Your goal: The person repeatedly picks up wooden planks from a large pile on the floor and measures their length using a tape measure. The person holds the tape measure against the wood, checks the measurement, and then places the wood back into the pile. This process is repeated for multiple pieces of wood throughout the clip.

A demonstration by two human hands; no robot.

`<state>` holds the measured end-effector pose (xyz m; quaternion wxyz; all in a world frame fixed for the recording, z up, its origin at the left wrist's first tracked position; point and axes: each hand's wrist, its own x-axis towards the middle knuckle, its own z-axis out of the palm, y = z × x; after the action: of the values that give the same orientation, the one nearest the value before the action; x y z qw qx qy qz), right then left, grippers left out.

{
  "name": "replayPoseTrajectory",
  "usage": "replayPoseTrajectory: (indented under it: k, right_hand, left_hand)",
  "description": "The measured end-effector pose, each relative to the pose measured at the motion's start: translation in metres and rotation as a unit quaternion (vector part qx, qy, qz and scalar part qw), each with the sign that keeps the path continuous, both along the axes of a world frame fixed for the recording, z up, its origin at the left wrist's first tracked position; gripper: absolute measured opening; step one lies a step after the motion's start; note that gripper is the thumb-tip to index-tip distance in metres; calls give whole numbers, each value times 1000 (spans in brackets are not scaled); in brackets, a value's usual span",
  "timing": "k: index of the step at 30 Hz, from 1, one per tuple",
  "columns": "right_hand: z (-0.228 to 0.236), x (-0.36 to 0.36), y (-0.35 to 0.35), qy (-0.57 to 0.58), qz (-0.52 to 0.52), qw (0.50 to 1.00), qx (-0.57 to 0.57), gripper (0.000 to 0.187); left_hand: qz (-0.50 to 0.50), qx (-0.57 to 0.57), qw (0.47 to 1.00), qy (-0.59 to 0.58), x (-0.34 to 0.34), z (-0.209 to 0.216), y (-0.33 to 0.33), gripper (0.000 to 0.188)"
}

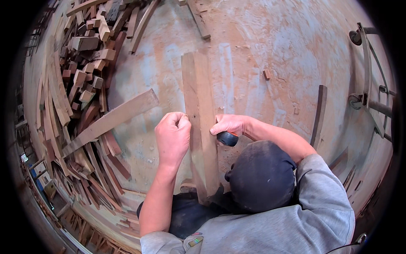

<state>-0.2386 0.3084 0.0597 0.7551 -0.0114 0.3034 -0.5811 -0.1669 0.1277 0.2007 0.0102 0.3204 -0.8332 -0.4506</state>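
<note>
A long piece of timber runs away from me between my hands; it shows two lengthwise strips, and I cannot tell whether they are two boards or two faces of one. My left hand is closed in a pinch at its left edge; anything between the fingertips is too small to make out. At the right edge, my right hand curls round a rounded black object with an orange edge, its kind unclear. My dark-clothed knee is bent close to my right forearm.
A large heap of wooden offcuts and strips fills the left side. One loose board slants from it towards my left hand. A dark strip lies to the right, near a wheeled metal frame. A small wood block lies farther ahead.
</note>
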Motion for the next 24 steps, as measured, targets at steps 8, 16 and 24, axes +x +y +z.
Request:
replayPoseTrajectory:
  k: [8,16,24]
  right_hand:
    - [-1,2,4,-20,-13,1000,-14,44]
    - [-7,5,5,-25,-15,999,-28,45]
    - [-13,-2,12,-65,-37,997,-31,52]
  left_hand:
    - [-2,33,999,-19,-1,1,3,13]
    - [21,70,997,-15,-1,-10,6,14]
    - [149,403,903,-5,0,-5,-13,29]
